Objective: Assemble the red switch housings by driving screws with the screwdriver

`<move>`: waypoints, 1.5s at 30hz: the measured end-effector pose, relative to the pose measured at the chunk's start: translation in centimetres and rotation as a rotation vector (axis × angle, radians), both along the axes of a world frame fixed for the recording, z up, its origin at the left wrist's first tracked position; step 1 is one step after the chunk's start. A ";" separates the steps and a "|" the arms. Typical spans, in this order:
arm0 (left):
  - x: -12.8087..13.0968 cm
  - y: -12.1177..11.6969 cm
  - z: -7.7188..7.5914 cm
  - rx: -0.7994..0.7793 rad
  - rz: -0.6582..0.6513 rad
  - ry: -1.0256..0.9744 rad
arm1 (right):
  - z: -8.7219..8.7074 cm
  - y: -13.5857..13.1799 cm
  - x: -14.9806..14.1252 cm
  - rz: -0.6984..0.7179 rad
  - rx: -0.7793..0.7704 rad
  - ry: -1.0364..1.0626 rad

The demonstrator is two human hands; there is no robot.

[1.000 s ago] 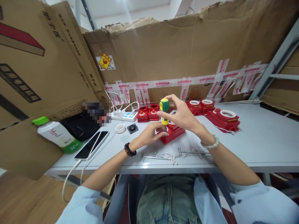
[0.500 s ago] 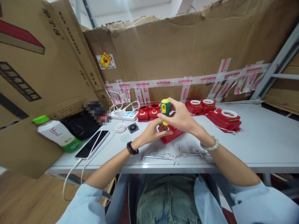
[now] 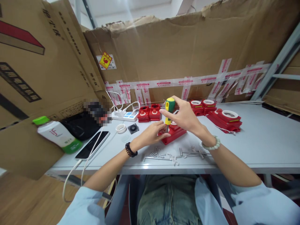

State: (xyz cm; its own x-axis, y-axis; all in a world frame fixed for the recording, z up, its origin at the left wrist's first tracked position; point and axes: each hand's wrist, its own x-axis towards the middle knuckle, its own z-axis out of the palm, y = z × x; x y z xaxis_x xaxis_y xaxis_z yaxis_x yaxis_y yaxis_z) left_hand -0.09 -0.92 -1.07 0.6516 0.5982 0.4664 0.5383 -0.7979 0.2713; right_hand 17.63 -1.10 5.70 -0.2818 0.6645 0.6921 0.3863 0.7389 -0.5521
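My right hand [image 3: 186, 115] is closed around the green and yellow handle of a screwdriver [image 3: 168, 120], which stands nearly upright. Its shaft points down at the left end of a red housing [image 3: 173, 137] lying on the table. My left hand [image 3: 150, 135] grips that same end of the housing, with thumb and fingers on either side of the screwdriver's tip. What the tip touches is hidden by the fingers. A white ring on the housing shows partly behind my right hand. Several metal rods and screws [image 3: 158, 157] lie just in front of the housing.
More red housings stand at the back, a pair [image 3: 149, 113] on the left and a larger one [image 3: 226, 120] on the right. A power strip [image 3: 125, 116], white ring [image 3: 121, 128], black square part [image 3: 133, 128], phone [image 3: 93, 145] and bottle [image 3: 58, 136] lie leftward. Cardboard [image 3: 159, 53] walls the back.
The screwdriver and my right hand have shifted slightly right, and the screwdriver's shaft shows more. My left hand's fingers have moved a little, staying at the housing's left end.
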 end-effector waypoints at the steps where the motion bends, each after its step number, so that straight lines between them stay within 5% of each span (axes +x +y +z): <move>1: -0.1 -0.2 0.1 -0.003 -0.007 0.008 | 0.0 0.1 0.0 -0.002 0.003 0.002; 7: -0.5 -0.4 0.6 -0.027 -0.079 0.018 | -0.1 0.2 0.1 0.016 -0.018 -0.001; 24: 0.2 0.3 -1.2 0.288 0.091 0.239 | -0.1 0.5 0.0 0.029 0.012 0.081; 29: 0.0 -0.5 0.2 0.190 0.092 0.063 | 0.4 0.0 0.3 0.045 0.068 0.186; 33: -0.7 -1.9 1.2 -0.042 -0.022 -0.111 | 0.9 0.0 0.8 0.062 0.086 0.327; 37: -0.9 -3.1 0.5 -0.199 -0.130 0.042 | 0.9 0.4 1.0 0.052 0.073 0.371; 45: -1.2 -3.9 -0.2 -0.192 -0.151 0.155 | 0.3 0.3 0.7 -0.001 0.127 0.239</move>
